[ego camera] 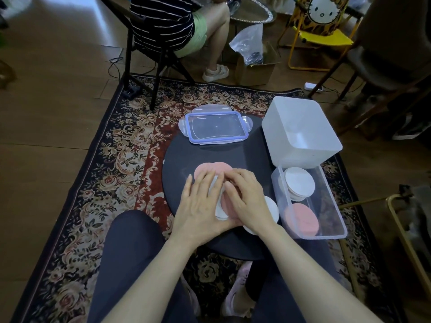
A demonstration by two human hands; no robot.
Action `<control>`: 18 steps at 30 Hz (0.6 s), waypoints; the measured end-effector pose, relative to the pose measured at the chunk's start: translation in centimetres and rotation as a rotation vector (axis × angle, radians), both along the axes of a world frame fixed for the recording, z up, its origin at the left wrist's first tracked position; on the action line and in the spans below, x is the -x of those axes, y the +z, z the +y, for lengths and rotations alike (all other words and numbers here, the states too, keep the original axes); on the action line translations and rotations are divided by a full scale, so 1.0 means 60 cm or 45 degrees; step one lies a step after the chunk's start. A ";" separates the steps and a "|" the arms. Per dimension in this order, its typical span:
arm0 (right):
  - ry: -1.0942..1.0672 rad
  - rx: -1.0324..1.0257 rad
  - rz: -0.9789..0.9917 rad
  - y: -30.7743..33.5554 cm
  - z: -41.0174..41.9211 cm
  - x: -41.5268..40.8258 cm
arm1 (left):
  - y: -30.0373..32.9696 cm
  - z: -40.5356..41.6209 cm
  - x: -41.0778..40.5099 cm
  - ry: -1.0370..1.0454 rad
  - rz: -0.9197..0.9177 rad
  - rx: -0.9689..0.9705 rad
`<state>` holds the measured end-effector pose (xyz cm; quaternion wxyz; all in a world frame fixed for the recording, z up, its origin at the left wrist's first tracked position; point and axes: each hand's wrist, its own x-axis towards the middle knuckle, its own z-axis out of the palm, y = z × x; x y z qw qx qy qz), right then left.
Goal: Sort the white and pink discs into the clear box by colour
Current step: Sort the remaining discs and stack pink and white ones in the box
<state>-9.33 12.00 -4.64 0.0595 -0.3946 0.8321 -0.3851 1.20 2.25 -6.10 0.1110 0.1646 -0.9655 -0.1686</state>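
Note:
On the round black table (251, 157) lies a loose pile of pink discs (211, 169) and white discs (272, 207). My left hand (200, 206) lies flat on the pile's left side, fingers straight. My right hand (247, 197) rests on the pile beside it, fingertips touching a white disc between the two hands. The clear box (326, 234) stands at the table's right edge. It holds a stack of white discs (299, 181) at its far end and pink discs (302, 220) at its near end.
The box's clear lid (215, 127) with a blue rim lies at the table's far side. A white tub (300, 134) stands tilted at the far right. A seated person (177, 26) on a chair, a cardboard box (254, 71) and a patterned rug (130, 145) lie beyond.

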 end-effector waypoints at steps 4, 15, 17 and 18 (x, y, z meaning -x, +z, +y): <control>-0.110 0.044 -0.029 0.006 0.022 -0.018 | 0.004 0.003 -0.012 0.034 0.073 0.009; -0.319 -0.273 -0.253 -0.003 0.060 -0.128 | -0.013 0.066 -0.082 0.138 0.018 0.017; -0.296 -0.262 -0.285 0.003 0.055 -0.130 | -0.011 0.068 -0.081 0.184 0.041 -0.017; -0.297 -0.249 -0.311 0.006 0.056 -0.130 | -0.010 0.066 -0.081 0.206 0.058 -0.039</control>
